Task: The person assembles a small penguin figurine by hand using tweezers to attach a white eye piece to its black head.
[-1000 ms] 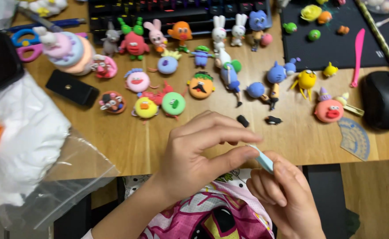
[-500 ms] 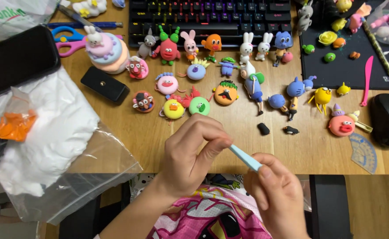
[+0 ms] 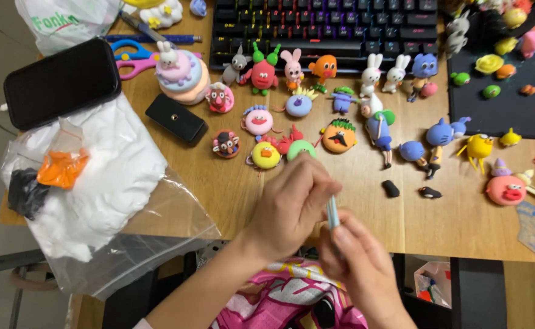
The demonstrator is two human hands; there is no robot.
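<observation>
light: bright, even | shadows: soft | focus: sharp | glare: none

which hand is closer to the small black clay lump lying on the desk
The right hand. It sits just below and left of the black clay lump, holding a thin light-blue tool. The left hand is farther left of the lump, pinching the same tool.

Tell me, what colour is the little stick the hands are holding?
The thin stick is pale blue, pinched between the left hand and right hand; the head view shows it.
</observation>
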